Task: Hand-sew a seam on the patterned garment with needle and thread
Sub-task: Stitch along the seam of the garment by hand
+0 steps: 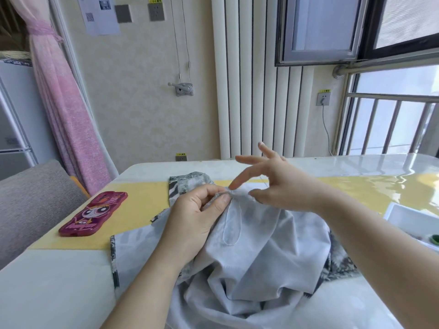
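Fingers (221,200) of your left hand (190,219) pinch a fold of the patterned garment (261,252) heaped on the counter (59,276), the gathered edge running rightward from that pinch toward your right hand (285,186), just beside it. That hand's fingers are spread wide, index tip nearly at the pinch. Thread (230,244) loops below, and no needle can be made out.

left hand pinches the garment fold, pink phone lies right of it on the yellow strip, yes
No: the head view shows the pink phone lying left of the garment on the yellow strip. The left hand does pinch its fold.
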`<state>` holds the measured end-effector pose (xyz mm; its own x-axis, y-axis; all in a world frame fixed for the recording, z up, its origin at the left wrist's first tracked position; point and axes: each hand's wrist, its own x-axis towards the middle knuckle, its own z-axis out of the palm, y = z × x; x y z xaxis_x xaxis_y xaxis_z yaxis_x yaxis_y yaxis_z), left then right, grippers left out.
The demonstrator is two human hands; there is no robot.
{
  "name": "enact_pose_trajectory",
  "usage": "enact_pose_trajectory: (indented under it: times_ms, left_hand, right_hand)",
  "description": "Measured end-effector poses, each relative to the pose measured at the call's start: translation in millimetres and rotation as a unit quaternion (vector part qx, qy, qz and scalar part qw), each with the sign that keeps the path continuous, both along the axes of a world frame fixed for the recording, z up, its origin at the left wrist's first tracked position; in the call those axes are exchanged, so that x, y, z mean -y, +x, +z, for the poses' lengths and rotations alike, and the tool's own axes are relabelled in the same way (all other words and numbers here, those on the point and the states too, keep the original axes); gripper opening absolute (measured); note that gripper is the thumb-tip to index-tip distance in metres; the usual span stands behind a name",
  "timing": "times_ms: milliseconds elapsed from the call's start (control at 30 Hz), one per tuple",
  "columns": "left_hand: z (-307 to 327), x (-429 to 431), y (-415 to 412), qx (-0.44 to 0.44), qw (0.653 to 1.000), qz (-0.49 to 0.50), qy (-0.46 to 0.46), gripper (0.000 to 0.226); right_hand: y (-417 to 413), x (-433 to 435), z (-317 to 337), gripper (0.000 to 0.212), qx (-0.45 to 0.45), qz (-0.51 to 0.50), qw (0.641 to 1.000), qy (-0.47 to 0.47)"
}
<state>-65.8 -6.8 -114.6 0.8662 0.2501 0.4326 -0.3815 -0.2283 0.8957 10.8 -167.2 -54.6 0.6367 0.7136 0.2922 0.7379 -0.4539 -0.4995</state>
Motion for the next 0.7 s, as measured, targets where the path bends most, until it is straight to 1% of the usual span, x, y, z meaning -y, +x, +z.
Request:
enact_pose_trajectory:
  times_ms: [100,200,267,333,367,467,567,633,700]
  left_hand:
    - [3.0,1.3,-1.3,0.007,1.0,-0.005,0.012,0.028]
    - [5.0,0.7,-1.5,0.013,1.0,0.0,0.012,0.03]
    - [5.3,-1.1,-1.5,0.014,1.0,0.001,-0.002,0.027]
    - [4.6,-2.6,-1.3,0.011,1.0,0.003,-0.008,0.024]
    - [4.1,-2.9,-1.2,0.008,1.0,0.002,-0.011,0.022]
    - [3.6,-4.2,-1.0,0.004,1.0,-0.003,-0.014,0.015]
    - [5.1,-3.7,-0.9,0.001,1.0,-0.006,-0.012,0.014]
    - [4.0,-4.2,-1.3,-0.004,1.0,-0.009,-0.011,0.014]
    - [2.9,-4.0,-2.1,-0.003,1.0,-0.014,-0.007,0.017]
  right_hand:
    - [0.6,-2.2,1.3,0.045,0.007,0.008,0.997,-0.077]
    - [2.0,-4.7,1.5,0.035,0.013,-0.008,0.996,-0.091]
    - [3.5,-3.2,3.0,0.028,0.003,-0.012,0.999,-0.04]
    - [6.2,-0.3,5.5,0.01,-0.021,-0.002,0.999,0.037]
    - [9.5,1.1,6.1,0.004,-0.04,0.003,0.996,0.076]
    - [19.5,0.4,6.4,0.006,-0.104,-0.014,0.974,0.2]
    - [34.2,-5.0,3.5,0.007,-0.173,-0.067,0.935,0.302]
    - [43.0,-8.3,-0.4,0.008,-0.179,-0.133,0.919,0.326]
    - [47.5,-9.6,-4.0,0.014,-0.162,-0.182,0.916,0.318]
